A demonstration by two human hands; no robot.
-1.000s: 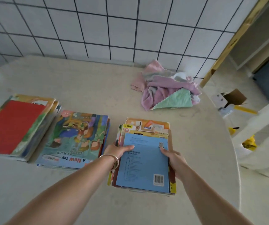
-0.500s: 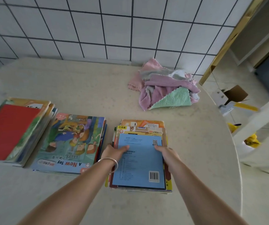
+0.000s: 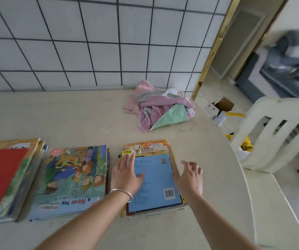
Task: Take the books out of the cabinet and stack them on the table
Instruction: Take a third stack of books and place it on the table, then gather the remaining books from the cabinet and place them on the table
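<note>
A big pale table point(image 3: 73, 114) is seen, pushed against a tiled wall point(image 3: 91, 42). A white chair point(image 3: 275, 134) is placed at the right. Three stacks of books are laid in a row near the front edge: a red-topped stack point(image 3: 4, 179) on the left, a picture-book stack point(image 3: 71, 181) in the middle, and a blue-topped stack point(image 3: 152, 179) on the right. A heap of cloths point(image 3: 159, 109) is left behind them. The left hand point(image 3: 126, 175) is laid flat on the blue cover. The right hand point(image 3: 190, 177) is spread beside the stack; perhaps it is touched, but this cannot be told. Nothing is gripped. The stack seems to be being tidied. More books must next be fetched from the cabinet, which is not seen.
</note>
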